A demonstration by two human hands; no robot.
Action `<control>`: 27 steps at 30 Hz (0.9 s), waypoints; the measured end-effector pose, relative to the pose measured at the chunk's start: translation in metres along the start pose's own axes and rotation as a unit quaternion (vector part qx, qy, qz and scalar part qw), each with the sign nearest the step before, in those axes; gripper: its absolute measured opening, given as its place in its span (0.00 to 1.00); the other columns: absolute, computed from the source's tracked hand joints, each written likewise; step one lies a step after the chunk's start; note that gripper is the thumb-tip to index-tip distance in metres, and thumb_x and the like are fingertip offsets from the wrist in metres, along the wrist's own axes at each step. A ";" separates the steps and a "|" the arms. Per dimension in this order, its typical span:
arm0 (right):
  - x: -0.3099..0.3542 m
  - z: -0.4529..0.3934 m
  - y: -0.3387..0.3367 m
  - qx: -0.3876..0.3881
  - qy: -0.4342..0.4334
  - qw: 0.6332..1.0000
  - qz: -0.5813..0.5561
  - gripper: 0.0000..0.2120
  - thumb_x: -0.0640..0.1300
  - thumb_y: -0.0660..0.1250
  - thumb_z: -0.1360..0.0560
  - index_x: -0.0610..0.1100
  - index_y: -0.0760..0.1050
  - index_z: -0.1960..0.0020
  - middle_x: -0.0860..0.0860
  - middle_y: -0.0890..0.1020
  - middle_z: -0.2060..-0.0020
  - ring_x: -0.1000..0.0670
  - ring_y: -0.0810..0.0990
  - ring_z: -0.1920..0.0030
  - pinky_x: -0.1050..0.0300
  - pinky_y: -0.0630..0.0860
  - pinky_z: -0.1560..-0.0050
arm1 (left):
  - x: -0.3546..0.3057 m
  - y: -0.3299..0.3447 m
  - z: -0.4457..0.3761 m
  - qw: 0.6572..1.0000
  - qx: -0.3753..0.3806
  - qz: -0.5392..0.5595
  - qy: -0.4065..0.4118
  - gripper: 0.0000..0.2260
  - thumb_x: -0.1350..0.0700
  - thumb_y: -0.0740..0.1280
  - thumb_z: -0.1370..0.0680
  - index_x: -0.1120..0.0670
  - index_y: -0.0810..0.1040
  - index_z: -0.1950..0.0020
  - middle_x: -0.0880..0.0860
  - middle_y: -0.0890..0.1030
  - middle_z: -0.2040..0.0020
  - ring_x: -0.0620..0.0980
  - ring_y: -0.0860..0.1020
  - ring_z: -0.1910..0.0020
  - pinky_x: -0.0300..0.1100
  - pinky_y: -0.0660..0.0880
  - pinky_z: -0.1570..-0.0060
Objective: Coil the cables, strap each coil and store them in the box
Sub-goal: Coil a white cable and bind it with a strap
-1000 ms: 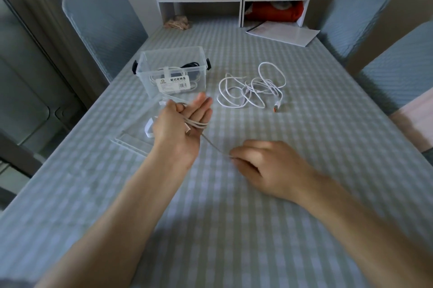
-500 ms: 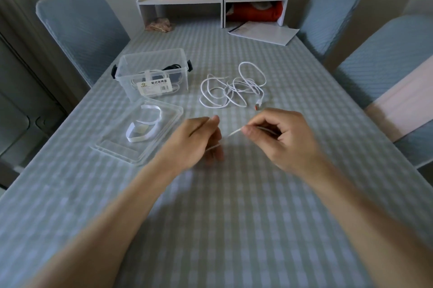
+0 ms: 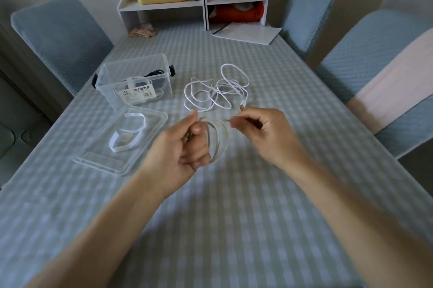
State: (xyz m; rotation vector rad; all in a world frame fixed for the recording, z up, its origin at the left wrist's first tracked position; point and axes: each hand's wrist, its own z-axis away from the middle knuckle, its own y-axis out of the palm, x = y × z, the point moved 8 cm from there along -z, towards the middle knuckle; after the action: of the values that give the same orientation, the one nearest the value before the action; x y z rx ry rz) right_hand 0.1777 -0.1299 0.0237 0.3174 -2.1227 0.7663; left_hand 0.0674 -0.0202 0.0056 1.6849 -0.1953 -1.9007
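Coiling: left hand [image 3: 187, 144] fingers curl round thin white cable coil [image 3: 219, 140], mid-frame; right hand [image 3: 264, 133] pinches its free end
Handling: looks light, limp, springy; grip where loops cross

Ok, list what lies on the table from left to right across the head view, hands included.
Clear lid with white straps → left hand holding the coiled cable → right hand pinching the cable end. The storage box and loose white cable lie farther back, overlapping these.

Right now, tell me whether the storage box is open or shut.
Open. The clear box has no lid on top; its lid lies flat on the table in front of it, with a white strap resting in it.
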 end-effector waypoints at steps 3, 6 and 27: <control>-0.004 0.003 0.015 0.050 0.012 0.998 0.047 0.09 0.46 0.69 0.22 0.42 0.84 0.56 0.47 0.83 0.67 0.48 0.79 0.66 0.54 0.73 0.62 | 0.001 -0.008 -0.004 0.982 -0.034 0.185 -0.007 0.19 0.50 0.55 0.17 0.52 0.69 0.67 0.45 0.60 0.80 0.42 0.59 0.84 0.34 0.64 0.78; 0.004 0.006 0.038 0.119 -0.008 0.987 0.106 0.09 0.45 0.66 0.20 0.44 0.82 0.56 0.55 0.80 0.70 0.56 0.76 0.68 0.63 0.68 0.64 | 0.000 -0.019 -0.006 0.960 -0.093 0.263 0.014 0.19 0.52 0.53 0.15 0.53 0.69 0.65 0.45 0.67 0.77 0.41 0.64 0.82 0.34 0.69 0.76; 0.036 0.027 0.063 0.207 -0.104 0.954 0.191 0.11 0.49 0.65 0.23 0.44 0.80 0.59 0.51 0.81 0.66 0.51 0.78 0.63 0.50 0.75 0.61 | -0.012 -0.040 -0.010 0.972 -0.181 -0.110 0.105 0.12 0.57 0.53 0.14 0.57 0.70 0.55 0.58 0.86 0.55 0.53 0.85 0.51 0.44 0.77 0.47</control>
State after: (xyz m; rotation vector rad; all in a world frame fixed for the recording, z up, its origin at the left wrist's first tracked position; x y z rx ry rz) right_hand 0.1091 -0.0959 0.0131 0.2137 -2.2361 1.4688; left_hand 0.0648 0.0211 -0.0048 1.6869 0.4149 -1.7589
